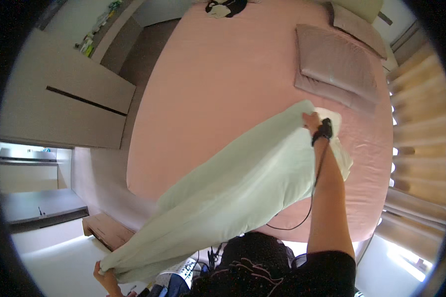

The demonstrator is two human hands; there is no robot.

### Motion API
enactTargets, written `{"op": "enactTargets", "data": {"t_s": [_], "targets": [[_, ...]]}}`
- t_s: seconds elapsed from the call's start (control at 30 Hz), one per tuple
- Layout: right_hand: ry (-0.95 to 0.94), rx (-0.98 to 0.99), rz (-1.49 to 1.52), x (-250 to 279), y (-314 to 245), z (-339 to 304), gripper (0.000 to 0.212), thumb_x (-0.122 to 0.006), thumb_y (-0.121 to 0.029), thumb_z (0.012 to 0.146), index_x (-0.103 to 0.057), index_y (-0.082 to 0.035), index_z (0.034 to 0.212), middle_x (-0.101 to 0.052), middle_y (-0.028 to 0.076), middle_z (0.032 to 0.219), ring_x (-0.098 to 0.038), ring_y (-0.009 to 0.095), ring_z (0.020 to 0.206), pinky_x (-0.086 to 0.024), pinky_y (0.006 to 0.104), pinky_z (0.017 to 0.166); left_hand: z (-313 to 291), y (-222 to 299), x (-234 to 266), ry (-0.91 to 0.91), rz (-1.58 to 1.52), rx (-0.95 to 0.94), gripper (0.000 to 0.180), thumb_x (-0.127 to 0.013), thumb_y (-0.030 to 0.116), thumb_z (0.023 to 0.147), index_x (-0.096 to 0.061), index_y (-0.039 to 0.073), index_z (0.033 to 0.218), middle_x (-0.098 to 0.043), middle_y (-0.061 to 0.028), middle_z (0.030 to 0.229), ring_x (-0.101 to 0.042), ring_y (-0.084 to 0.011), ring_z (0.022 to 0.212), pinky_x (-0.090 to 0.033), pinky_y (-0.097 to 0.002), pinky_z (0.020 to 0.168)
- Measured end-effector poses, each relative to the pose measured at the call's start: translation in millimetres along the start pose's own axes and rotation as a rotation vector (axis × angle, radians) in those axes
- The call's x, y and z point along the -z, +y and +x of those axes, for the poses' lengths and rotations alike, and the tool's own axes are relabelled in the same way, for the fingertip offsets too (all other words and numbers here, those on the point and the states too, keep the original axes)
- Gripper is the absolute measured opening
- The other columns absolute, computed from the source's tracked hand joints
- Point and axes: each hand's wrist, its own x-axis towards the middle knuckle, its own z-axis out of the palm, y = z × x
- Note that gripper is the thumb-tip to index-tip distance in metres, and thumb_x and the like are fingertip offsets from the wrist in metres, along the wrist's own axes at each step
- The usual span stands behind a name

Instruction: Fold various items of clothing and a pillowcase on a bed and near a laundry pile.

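Cloth: a pale green cloth (228, 190) is stretched diagonally from the lower left of the frame to right of the centre, partly over the bed (208, 79).
Left hand: one end of the cloth is grasped by the left hand (106, 281), at the lower left, beyond the bed.
Right hand: the other end is pinched by the right hand (311, 122), above the bed; a black wrist device (324, 130) is worn, with a cable (312, 207) hanging.
Cream fabric: beside the right hand, cream fabric (343, 157) is seen; whether it is joined to the cloth cannot be told.
Bed edges: the left edge is curved down to a rounded corner at the left; the floor (101, 173) is shown between it and the grey cabinet (59, 101).
Bed surface: pink sheet is spread, slightly wrinkled at the right; mauve pillows (337, 57) are laid at the upper right.
Room: the right side is lined by a beige curtain (421, 128).
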Motion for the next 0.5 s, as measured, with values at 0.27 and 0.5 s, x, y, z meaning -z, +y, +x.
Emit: {"op": "enactTargets", "data": {"t_s": [0.27, 0.5], "targets": [[0.049, 0.589, -1.09, -41.4, 62.5, 25.8, 0.067, -0.053, -0.005, 0.076, -0.029, -0.016, 0.138, -0.033, 0.015, 0.14, -0.041, 0.034, 0.119, -0.04, 0.039, 0.097, 19.2, -9.6, -41.4, -0.287, 0.153, 0.193, 0.013, -0.054, 0.0, 0.066, -0.055, -0.001, 0.078, -0.052, 0.0, 0.074, -0.045, -0.0122, 0.068, -0.04, -0.0263, 0.065], [0.461, 0.475, -1.277, -7.8, 48.9, 36.6, 0.053, -0.043, -0.011, 0.087, -0.032, -0.033, 0.135, -0.021, 0.004, 0.147, -0.027, 0.035, 0.13, -0.039, 0.0534, 0.096, 20.3, 5.8, -43.8, -0.347, 0.332, 0.368, 0.033, -0.056, 0.014, 0.08, -0.055, -0.011, 0.101, -0.058, -0.0136, 0.087, -0.053, -0.0232, 0.074, -0.046, -0.0363, 0.066]]}}
